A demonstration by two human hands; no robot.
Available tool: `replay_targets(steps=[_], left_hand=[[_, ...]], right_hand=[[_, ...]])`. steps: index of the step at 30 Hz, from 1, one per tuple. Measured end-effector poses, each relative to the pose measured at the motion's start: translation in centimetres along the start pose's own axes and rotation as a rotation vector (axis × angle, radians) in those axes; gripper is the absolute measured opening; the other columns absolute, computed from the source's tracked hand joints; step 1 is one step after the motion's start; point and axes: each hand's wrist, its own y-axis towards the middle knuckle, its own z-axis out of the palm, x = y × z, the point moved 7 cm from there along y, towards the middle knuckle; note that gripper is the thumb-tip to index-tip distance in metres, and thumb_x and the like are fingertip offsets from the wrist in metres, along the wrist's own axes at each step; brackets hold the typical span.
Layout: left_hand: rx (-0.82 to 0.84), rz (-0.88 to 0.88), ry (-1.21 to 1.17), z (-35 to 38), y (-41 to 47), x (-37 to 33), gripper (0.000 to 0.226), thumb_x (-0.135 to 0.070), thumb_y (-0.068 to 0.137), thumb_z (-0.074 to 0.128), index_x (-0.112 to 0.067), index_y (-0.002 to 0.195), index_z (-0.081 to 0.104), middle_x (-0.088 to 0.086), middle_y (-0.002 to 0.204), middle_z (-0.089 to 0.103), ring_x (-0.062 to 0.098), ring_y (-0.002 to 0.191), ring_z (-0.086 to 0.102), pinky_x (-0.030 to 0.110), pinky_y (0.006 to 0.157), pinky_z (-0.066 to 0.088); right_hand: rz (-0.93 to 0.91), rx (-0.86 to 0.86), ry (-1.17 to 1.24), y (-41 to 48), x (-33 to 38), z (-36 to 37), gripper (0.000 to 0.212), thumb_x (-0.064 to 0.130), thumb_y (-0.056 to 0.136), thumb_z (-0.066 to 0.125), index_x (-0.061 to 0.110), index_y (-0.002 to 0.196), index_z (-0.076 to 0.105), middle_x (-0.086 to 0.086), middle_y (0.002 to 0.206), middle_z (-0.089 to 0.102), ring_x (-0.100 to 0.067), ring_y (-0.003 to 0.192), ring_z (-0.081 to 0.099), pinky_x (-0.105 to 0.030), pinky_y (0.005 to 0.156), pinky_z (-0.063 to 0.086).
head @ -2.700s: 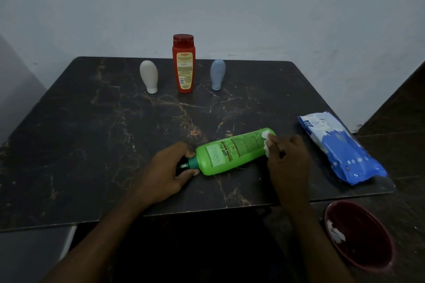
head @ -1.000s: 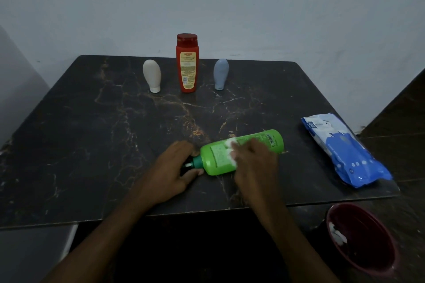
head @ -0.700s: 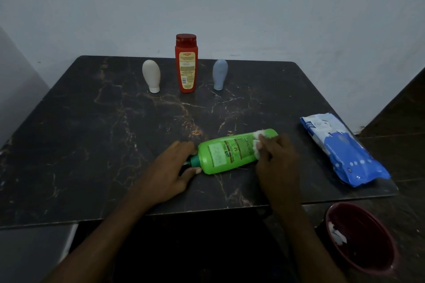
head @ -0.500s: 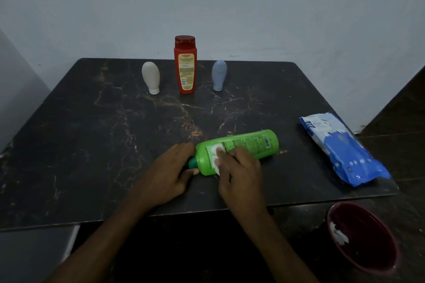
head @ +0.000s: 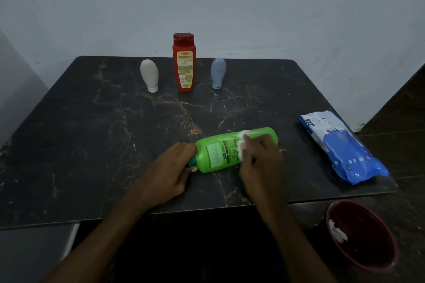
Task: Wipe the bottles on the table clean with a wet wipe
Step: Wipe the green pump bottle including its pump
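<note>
White wet wipe (head: 241,145), bunched, is pinched under the curled fingers of the right hand (head: 259,163) and pressed on the middle of the green plastic bottle (head: 220,154), which lies on its side near the front edge of the dark marbled table (head: 92,145). Left hand (head: 170,172) curls round the bottle's dark cap end, thumb beneath. Open tabletop lies left and behind; a blue-and-white wipes pack (head: 340,147) sits at the right edge. The right hand is blurred and hides part of the bottle's base half.

The left hand (head: 170,167) half-covers the cap of the green bottle (head: 220,151); the blurred right hand (head: 259,163) hides most of the wet wipe (head: 241,145).
</note>
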Motion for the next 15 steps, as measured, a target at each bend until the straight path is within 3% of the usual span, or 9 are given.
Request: replay_targets(steps=[5,8,11,15], left_hand=[[-0.025,0.03,0.023,-0.4,0.0,-0.5,0.04,0.001,0.086,0.069,-0.024,0.1,0.041,-0.021,0.097,0.029,0.007,0.084,0.036,0.022,0.074,0.03],[-0.027,0.044,0.044,-0.4,0.1,-0.7,0.04,0.001,0.086,0.069,-0.023,0.101,0.041,-0.02,0.099,0.029,0.006,0.087,0.034,0.02,0.076,0.028],[-0.017,0.065,0.081,-0.3,0.2,-0.9,0.031,-0.003,0.086,0.062,-0.02,0.101,0.042,-0.008,0.099,0.041,0.009,0.088,0.034,0.022,0.075,0.028],[-0.002,0.066,0.115,-0.4,0.2,-1.1,0.022,-0.01,0.085,0.054,-0.02,0.102,0.043,-0.002,0.103,0.046,0.015,0.089,0.041,0.023,0.075,0.029]], right_hand=[[-0.156,0.078,0.009,-0.8,1.6,0.9,0.03,0.024,0.096,0.054,0.017,0.123,0.066,0.003,0.092,0.056,-0.018,0.08,0.055,-0.041,0.069,0.047],[0.006,0.006,-0.063,1.4,-3.3,-1.4,0.027,0.028,0.096,0.055,0.022,0.12,0.065,0.007,0.093,0.051,-0.012,0.077,0.054,-0.044,0.067,0.052],[0.162,-0.061,-0.064,3.3,-6.9,-3.2,0.024,0.027,0.095,0.055,0.016,0.114,0.068,0.003,0.094,0.051,-0.016,0.079,0.055,-0.047,0.071,0.054],[0.145,-0.041,-0.105,3.2,-4.9,-2.3,0.025,0.022,0.096,0.056,0.013,0.116,0.066,0.006,0.097,0.048,-0.011,0.081,0.054,-0.043,0.074,0.054]])
